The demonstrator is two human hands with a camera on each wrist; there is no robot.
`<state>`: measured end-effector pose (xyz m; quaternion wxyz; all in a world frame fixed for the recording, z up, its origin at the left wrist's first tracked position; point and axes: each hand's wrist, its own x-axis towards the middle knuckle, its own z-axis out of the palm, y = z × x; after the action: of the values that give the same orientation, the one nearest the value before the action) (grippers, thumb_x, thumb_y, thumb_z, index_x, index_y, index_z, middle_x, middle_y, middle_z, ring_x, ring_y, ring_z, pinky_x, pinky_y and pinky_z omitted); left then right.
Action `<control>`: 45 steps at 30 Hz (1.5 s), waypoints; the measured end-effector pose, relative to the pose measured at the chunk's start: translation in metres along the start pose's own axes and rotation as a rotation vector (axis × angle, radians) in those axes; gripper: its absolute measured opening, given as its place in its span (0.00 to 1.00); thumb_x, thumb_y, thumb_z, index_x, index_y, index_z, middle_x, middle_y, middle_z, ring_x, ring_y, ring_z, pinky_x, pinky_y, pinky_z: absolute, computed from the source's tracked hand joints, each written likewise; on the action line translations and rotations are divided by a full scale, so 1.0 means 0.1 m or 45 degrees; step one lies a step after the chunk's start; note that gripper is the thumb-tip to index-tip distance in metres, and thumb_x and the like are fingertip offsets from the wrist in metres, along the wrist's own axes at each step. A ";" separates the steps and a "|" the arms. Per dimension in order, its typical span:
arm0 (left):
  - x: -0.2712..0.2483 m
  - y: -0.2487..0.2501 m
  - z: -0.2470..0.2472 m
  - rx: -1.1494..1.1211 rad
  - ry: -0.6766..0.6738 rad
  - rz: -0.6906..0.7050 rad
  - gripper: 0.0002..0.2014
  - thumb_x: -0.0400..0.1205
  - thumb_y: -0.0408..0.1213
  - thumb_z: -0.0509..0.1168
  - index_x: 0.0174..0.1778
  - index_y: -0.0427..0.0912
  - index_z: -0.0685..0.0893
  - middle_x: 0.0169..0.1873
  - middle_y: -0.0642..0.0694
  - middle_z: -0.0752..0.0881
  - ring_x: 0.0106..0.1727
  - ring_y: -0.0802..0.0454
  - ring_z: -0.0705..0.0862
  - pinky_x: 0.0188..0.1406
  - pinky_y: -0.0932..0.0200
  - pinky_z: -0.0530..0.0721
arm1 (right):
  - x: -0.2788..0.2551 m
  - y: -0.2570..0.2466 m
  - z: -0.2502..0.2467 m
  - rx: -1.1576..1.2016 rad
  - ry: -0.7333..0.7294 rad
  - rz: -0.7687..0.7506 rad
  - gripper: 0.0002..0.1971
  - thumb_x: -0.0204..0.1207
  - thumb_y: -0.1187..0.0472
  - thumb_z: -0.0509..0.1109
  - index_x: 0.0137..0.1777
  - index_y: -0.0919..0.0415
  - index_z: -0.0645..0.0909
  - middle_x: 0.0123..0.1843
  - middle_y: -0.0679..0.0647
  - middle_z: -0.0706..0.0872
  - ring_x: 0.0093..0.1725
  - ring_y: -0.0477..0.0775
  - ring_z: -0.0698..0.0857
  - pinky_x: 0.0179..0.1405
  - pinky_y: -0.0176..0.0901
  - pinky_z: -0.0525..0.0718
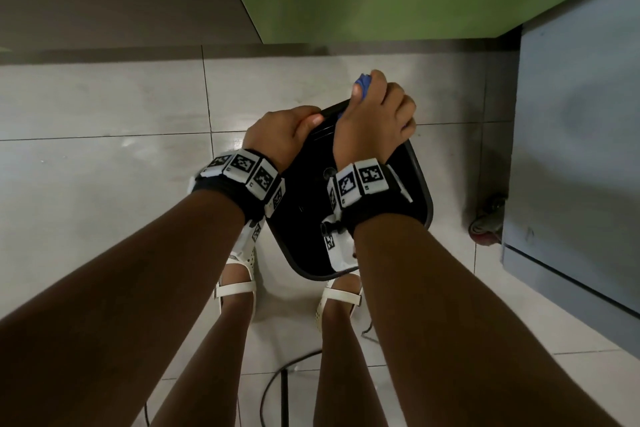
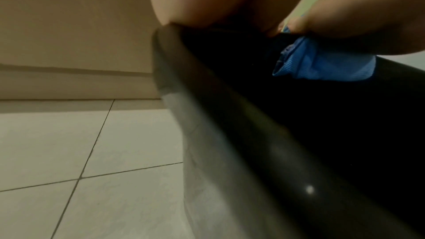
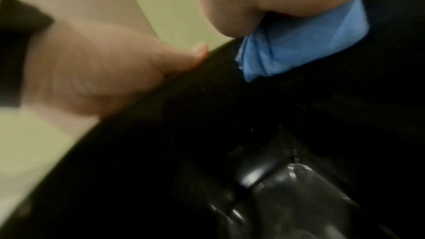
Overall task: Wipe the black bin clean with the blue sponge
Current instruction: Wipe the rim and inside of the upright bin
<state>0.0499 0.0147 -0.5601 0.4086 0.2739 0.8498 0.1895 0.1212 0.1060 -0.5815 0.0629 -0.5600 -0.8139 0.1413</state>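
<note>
Centre of the head view: the black bin (image 1: 414, 184), glossy, with rounded corners, stands on the pale tiled floor (image 1: 104, 107) between the person's feet. Both wrists hide most of its opening, and its inside reads only as darkness. The left hand (image 1: 282, 135) is curled over the rim at its upper left, thumb on top. The right hand (image 1: 375, 121) grips the blue sponge (image 1: 363, 84) against the far rim; the sponge looks ribbed and creased, mostly covered by fingers.
</note>
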 end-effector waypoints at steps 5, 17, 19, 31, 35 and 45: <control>-0.01 -0.05 -0.01 -0.197 0.045 0.015 0.15 0.85 0.46 0.53 0.62 0.51 0.82 0.52 0.42 0.89 0.55 0.43 0.84 0.58 0.46 0.81 | 0.00 -0.02 0.03 0.014 -0.088 -0.482 0.17 0.77 0.51 0.55 0.60 0.54 0.80 0.56 0.54 0.83 0.61 0.60 0.78 0.64 0.64 0.69; -0.22 -0.12 0.15 -0.489 0.404 -0.315 0.12 0.84 0.45 0.55 0.54 0.45 0.81 0.40 0.47 0.84 0.49 0.40 0.85 0.52 0.47 0.84 | 0.15 -0.02 0.00 -0.001 -0.095 -0.134 0.20 0.81 0.47 0.54 0.65 0.55 0.77 0.55 0.59 0.84 0.54 0.62 0.78 0.52 0.52 0.74; -0.24 -0.14 0.09 -0.432 0.314 -0.279 0.14 0.84 0.47 0.53 0.58 0.44 0.77 0.44 0.44 0.85 0.51 0.39 0.84 0.53 0.49 0.81 | 0.15 -0.05 -0.01 0.041 -0.270 -0.244 0.20 0.82 0.47 0.54 0.70 0.53 0.73 0.61 0.56 0.80 0.60 0.59 0.74 0.59 0.51 0.69; -0.11 -0.23 -0.01 -0.481 0.365 -0.247 0.18 0.87 0.42 0.49 0.68 0.39 0.74 0.61 0.38 0.83 0.62 0.43 0.80 0.51 0.63 0.69 | -0.05 -0.26 0.06 0.030 -0.291 -0.721 0.22 0.77 0.47 0.50 0.67 0.48 0.76 0.60 0.51 0.83 0.60 0.58 0.77 0.62 0.55 0.69; -0.14 -0.18 0.07 -0.476 0.487 -0.289 0.17 0.87 0.41 0.51 0.65 0.38 0.76 0.58 0.38 0.84 0.58 0.44 0.81 0.44 0.66 0.68 | -0.05 -0.29 0.07 -0.104 -0.332 -0.689 0.20 0.79 0.48 0.57 0.69 0.49 0.73 0.58 0.54 0.82 0.58 0.59 0.77 0.63 0.55 0.70; -0.17 -0.11 0.15 -0.520 0.563 -0.334 0.17 0.86 0.43 0.50 0.65 0.39 0.76 0.53 0.40 0.85 0.51 0.47 0.80 0.45 0.63 0.70 | 0.19 0.33 -0.19 -0.177 -0.275 -0.177 0.20 0.82 0.48 0.53 0.72 0.53 0.67 0.67 0.58 0.75 0.67 0.62 0.71 0.74 0.62 0.61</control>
<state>0.0673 -0.0027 -0.5652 0.2815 0.0269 0.8904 0.3566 0.1492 0.1374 -0.5744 -0.0545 -0.4869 -0.8605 0.1393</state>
